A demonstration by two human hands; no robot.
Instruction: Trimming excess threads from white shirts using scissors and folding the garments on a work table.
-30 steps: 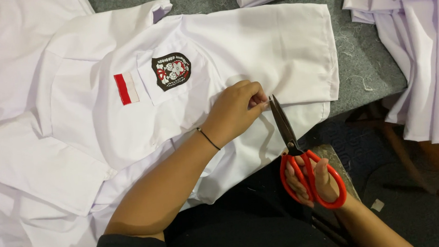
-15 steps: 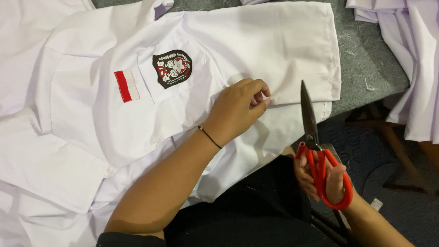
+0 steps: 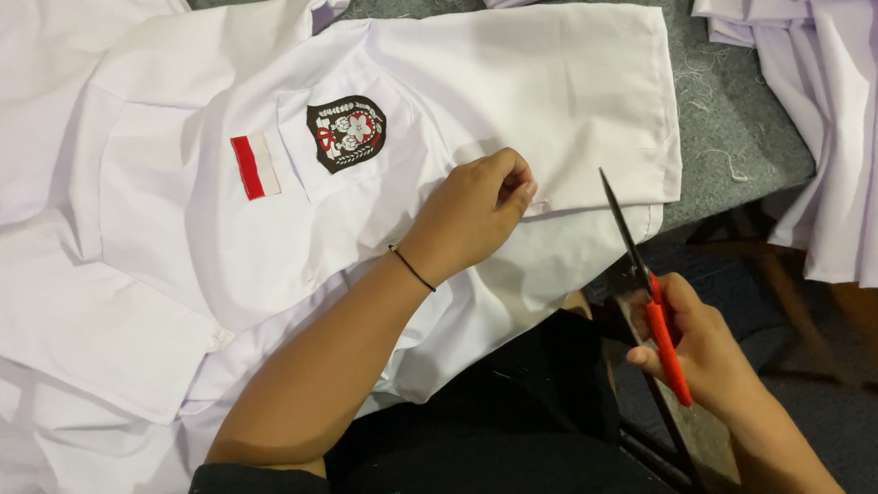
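White shirt (image 3: 511, 83) pinched by left hand (image 3: 477, 210), right hand (image 3: 700, 349) gripping red-handled scissors (image 3: 647, 291), blades seemingly closed.

Work surface: grey felt-covered table (image 3: 729, 137), loose thread scraps scattered. White shirt (image 3: 511, 83) lies flat on it; folded white garments (image 3: 832, 106) stacked at right edge.

Lying smooth and matt: thin white cloth shirt (image 3: 511, 83), carrying an embroidered, threaded badge (image 3: 347, 132) and a woven red-and-white patch (image 3: 256, 166). Gleaming dully: dark metal blades on scissors (image 3: 647, 296), handles showing glossy red plastic. Looking rough, felt-like: grey bench (image 3: 723, 132), lint-flecked.
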